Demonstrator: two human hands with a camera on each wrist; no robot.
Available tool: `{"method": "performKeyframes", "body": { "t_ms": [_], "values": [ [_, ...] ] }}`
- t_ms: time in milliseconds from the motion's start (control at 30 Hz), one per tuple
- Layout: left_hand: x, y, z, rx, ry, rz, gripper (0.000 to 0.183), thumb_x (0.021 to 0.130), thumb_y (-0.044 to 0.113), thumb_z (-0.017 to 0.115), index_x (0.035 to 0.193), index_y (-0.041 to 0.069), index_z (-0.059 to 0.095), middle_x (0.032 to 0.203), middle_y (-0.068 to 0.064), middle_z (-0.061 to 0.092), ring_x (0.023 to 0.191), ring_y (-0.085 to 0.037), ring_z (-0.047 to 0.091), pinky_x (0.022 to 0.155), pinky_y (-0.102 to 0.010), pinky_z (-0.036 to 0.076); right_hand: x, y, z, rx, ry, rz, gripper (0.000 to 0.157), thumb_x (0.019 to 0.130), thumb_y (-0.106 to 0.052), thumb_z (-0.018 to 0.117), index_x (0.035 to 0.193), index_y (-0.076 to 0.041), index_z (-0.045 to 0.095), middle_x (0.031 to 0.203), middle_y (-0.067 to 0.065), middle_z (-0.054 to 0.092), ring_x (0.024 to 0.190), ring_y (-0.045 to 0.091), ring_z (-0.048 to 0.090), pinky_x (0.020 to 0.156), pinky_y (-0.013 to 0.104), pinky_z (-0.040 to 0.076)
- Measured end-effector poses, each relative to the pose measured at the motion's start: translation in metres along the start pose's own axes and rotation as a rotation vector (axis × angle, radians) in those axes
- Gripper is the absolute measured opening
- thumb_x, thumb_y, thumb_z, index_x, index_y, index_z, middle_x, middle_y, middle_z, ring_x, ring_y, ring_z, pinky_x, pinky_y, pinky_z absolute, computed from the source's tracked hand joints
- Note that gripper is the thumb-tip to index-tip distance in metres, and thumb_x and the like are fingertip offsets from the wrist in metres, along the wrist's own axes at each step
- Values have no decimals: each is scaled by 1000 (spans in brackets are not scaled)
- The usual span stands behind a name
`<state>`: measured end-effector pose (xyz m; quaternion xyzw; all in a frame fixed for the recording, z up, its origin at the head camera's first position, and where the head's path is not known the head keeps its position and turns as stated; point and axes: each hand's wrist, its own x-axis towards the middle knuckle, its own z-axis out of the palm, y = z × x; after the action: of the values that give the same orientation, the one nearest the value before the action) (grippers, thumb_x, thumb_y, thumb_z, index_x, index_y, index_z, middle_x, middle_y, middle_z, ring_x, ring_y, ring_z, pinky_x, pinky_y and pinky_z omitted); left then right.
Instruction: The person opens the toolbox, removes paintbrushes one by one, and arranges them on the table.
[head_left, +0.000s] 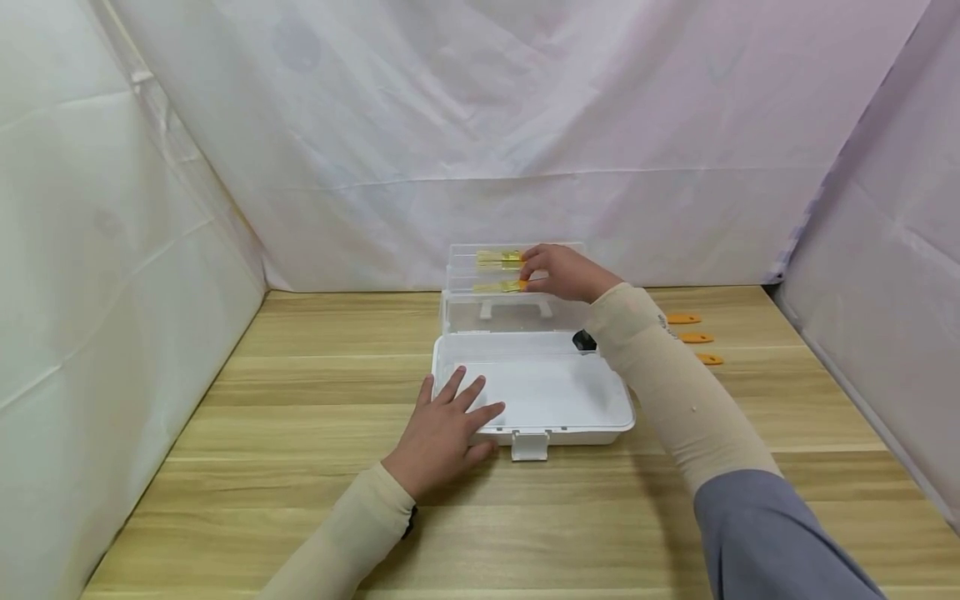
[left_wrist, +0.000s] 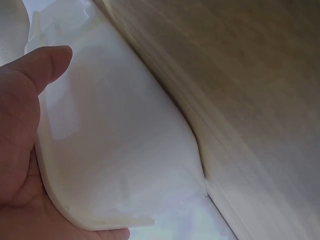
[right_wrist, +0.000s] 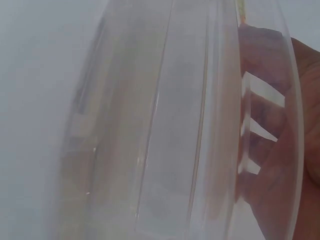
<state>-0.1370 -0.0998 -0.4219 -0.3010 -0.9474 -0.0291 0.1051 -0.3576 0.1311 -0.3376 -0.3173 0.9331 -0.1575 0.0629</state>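
Note:
A white plastic box [head_left: 555, 392] stands open on the table, its clear lid [head_left: 517, 312] raised at the back. My left hand [head_left: 446, 433] rests on the box's front left corner with its fingers spread; the left wrist view shows the thumb against the white wall [left_wrist: 115, 135]. My right hand [head_left: 566, 271] is up at the lid and pinches the orange handle of a flat paintbrush with pale bristles and a gold ferrule [head_left: 512, 260]. A similar thinner shape [head_left: 502, 287] lies just below; whether it is another brush or a reflection, I cannot tell. Clear plastic partly covers the right fingers [right_wrist: 267, 120] in the right wrist view.
Several orange handles [head_left: 696, 337] lie on the wooden table [head_left: 330, 400] to the right, partly hidden by the right sleeve. The box's front latch [head_left: 529, 447] hangs down. White cloth [head_left: 420, 150] hangs behind the table and along both sides.

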Motion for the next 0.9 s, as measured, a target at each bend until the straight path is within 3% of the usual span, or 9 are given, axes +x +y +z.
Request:
{"method": "performKeyframes", "body": {
  "t_ms": [233, 633, 900],
  "values": [
    [0, 2, 0, -16, 7, 8, 45, 86, 51, 53, 128, 34, 54, 140, -5, 43, 134, -31, 26, 98, -63, 23, -7, 4, 3, 7, 40, -54, 17, 84, -26, 67, 97, -15, 69, 130, 8, 49, 121, 24, 42, 99, 40, 34],
    [0, -1, 3, -8, 11, -13, 45, 86, 52, 53, 127, 35, 55, 140, -4, 43, 134, -31, 27, 98, -63, 22, -5, 9, 3, 24, 114, -104, 19, 86, -24, 65, 102, -13, 68, 128, 5, 49, 118, 23, 43, 96, 39, 37],
    [4, 2, 3, -18, 23, 10, 42, 86, 50, 54, 125, 34, 57, 138, -6, 45, 133, -32, 29, 97, -64, 24, -18, 14, -7, 115, 141, -5, 26, 86, -27, 64, 108, -14, 66, 133, 3, 45, 123, 24, 40, 95, 40, 39]
  ]
}}
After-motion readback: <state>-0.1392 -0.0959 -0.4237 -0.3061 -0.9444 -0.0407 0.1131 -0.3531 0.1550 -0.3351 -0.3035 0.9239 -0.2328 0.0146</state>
